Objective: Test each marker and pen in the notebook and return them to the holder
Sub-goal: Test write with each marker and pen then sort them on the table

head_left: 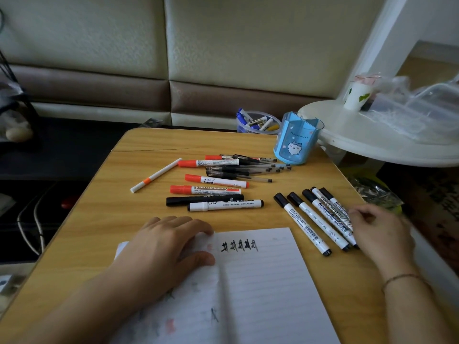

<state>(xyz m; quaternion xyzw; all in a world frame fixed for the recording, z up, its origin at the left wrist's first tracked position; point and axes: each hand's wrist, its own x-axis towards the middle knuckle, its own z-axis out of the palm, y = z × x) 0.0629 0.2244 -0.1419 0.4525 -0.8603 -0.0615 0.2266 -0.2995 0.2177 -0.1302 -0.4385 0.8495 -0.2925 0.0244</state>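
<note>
black whiteboard markers under the right hand, holder waiting empty

from the head view, we see our left hand (169,247) lying flat with relaxed fingers on the notebook (260,289), pinning the left page and holding nothing. just beyond its thumb, five black scribbles sit on the lined right page.

our right hand (377,232) rests its loosely curled fingers on the near ends of the row of black-capped markers (315,219); we cannot tell whether it grips one or only touches them. we judge that we are between tests: either setting down a tried marker or choosing the next. the next move calls for one barrel lifted clear of its neighbours, which lie side by side, touching.

ahead of the left hand lie the red-capped markers (213,181), smooth white plastic cylinders, with a loose pile of slim clear gel pens (248,167) beyond them. far ahead of the right hand stands the blue holder (295,140), translucent, divided, with nothing showing inside. the table (99,219) is wood-grain laminate, matte.
</note>
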